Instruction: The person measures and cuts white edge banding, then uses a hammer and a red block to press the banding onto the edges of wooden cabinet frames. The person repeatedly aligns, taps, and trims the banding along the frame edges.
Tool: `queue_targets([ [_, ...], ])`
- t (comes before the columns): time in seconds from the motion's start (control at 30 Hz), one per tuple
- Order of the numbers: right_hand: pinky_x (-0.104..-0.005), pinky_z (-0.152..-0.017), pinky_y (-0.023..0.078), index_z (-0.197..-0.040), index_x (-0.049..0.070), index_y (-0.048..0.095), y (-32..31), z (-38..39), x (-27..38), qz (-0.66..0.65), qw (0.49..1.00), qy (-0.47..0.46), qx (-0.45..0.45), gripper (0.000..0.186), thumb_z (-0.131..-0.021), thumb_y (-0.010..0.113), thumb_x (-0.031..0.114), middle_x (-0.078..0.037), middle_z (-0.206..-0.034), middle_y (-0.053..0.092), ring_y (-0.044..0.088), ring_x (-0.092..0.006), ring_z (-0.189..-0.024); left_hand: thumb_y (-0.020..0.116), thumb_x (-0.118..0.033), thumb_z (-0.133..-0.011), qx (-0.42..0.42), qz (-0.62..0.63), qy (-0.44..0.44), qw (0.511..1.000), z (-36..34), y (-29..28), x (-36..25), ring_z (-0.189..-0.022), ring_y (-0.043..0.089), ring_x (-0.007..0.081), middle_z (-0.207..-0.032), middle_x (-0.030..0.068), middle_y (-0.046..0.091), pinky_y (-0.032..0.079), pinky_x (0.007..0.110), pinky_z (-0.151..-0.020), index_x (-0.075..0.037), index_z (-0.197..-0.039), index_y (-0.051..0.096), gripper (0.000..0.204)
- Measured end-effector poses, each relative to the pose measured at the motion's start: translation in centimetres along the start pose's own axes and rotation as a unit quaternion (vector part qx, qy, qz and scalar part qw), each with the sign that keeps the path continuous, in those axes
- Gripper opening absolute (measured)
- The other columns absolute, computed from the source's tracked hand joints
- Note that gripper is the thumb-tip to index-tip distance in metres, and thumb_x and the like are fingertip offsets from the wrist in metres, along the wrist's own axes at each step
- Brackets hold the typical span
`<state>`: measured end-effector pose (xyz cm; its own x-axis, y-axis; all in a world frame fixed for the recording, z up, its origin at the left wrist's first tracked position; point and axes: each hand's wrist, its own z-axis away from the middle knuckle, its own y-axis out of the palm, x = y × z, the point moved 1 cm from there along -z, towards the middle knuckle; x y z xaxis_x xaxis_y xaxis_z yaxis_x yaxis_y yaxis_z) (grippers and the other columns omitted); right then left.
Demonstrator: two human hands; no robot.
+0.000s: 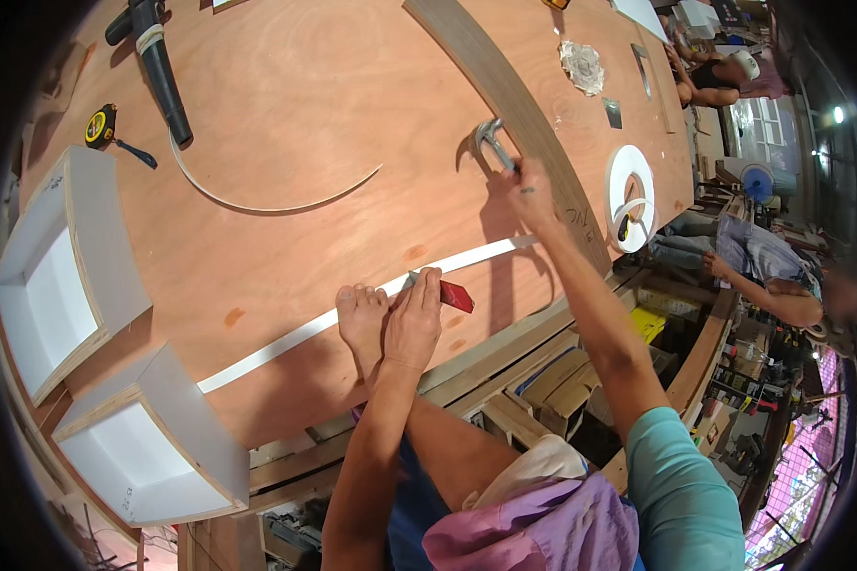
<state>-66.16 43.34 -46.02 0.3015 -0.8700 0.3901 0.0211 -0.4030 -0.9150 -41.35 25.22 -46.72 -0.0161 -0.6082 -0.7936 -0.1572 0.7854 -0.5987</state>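
Note:
My right hand [531, 195] is closed around the handle of a claw hammer [491, 143], raised above the wooden tabletop. Low over a long white strip [295, 340], my left hand [414, 319] grips a red-handled tool [456, 296]. A bit of grey metal shows at its fingertips, against the strip; the tool's exact kind is hidden by the fingers. Just left of that hand, my bare foot [360, 319] presses on the strip. The strip runs from beside a white box at lower left toward my right forearm.
Two white open boxes [114, 276] [195, 438] stand at left. Beyond lie a tape measure [99, 126], a black blower-like tool [162, 86] and a thin curved strip [267, 208]. A curved brown board [490, 71] and a white roll [627, 181] lie at right. Other people [767, 271] are farther right.

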Motion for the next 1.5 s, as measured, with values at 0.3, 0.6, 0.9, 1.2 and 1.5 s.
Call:
queue_targets([
  [0.3, -0.0232, -0.057, 0.041, -0.111, 0.003, 0.048, -15.2, 3.2, 14.5, -0.367, 0.928, -0.006, -0.064, 0.016, -0.104, 0.046, 0.018, -0.006, -0.083, 0.055, 0.046, -0.0084, -0.063, 0.058, 0.003, -0.083, 0.015, 0.022, -0.023, 0.999, 0.3, -0.9, 0.7, -0.101, 0.066, 0.032, -0.13, 0.0178, 0.057, 0.058, 0.038, -0.082, 0.003, -0.13, 0.047, 0.049],
  [0.6, -0.0246, -0.047, 0.035, -0.113, -0.001, 0.056, -14.0, 24.3, 19.4, -0.393, 0.831, 0.337, 0.201, 0.037, -0.105, 0.047, 0.034, 0.001, -0.064, 0.049, 0.044, -0.0072, -0.051, 0.059, 0.004, -0.084, 0.015, 0.04, -0.019, 0.999, 0.0, -1.3, 0.1, -0.098, 0.066, 0.0339, -0.129, 0.0167, 0.058, 0.057, 0.04, -0.08, 0.0, -0.129, 0.045, 0.047],
  [0.9, -0.0248, -0.045, 0.032, -0.105, 0.001, 0.055, -14.2, 24.4, 20.8, -0.357, 0.908, 0.195, 0.095, 0.05, -0.102, 0.043, 0.05, 0.0, -0.064, 0.047, 0.04, -0.0084, -0.05, 0.06, 0.003, -0.084, 0.027, 0.038, -0.019, 0.999, -0.2, -1.4, 0.1, -0.098, 0.066, 0.0339, -0.128, 0.0176, 0.058, 0.056, 0.039, -0.08, 0.001, -0.128, 0.046, 0.047],
  [1.2, -0.025, -0.042, 0.029, -0.103, -0.001, 0.055, -15.0, 21.8, 21.8, -0.363, 0.89, 0.255, 0.105, 0.056, -0.101, 0.044, 0.054, -0.002, -0.059, 0.048, 0.04, -0.0081, -0.045, 0.059, 0.002, -0.085, 0.028, 0.053, -0.03, 0.998, 0.0, -1.8, 0.6, -0.094, 0.067, 0.0303, -0.125, 0.0125, 0.059, 0.057, 0.04, -0.076, 0.0, -0.124, 0.046, 0.041],
  [1.5, -0.0325, -0.057, 0.048, -0.11, -0.001, 0.062, -11.5, 19.0, 16.9, -0.185, 0.959, 0.179, 0.118, 0.027, -0.098, 0.056, 0.023, -0.013, -0.073, 0.062, 0.06, -0.0201, -0.06, 0.058, 0.0, -0.087, 0.112, 0.114, -0.096, 0.982, -1.1, -1.9, 0.6, -0.089, 0.067, 0.0288, -0.113, 0.0159, 0.064, 0.053, 0.039, -0.075, -0.004, -0.123, 0.053, 0.036],
])
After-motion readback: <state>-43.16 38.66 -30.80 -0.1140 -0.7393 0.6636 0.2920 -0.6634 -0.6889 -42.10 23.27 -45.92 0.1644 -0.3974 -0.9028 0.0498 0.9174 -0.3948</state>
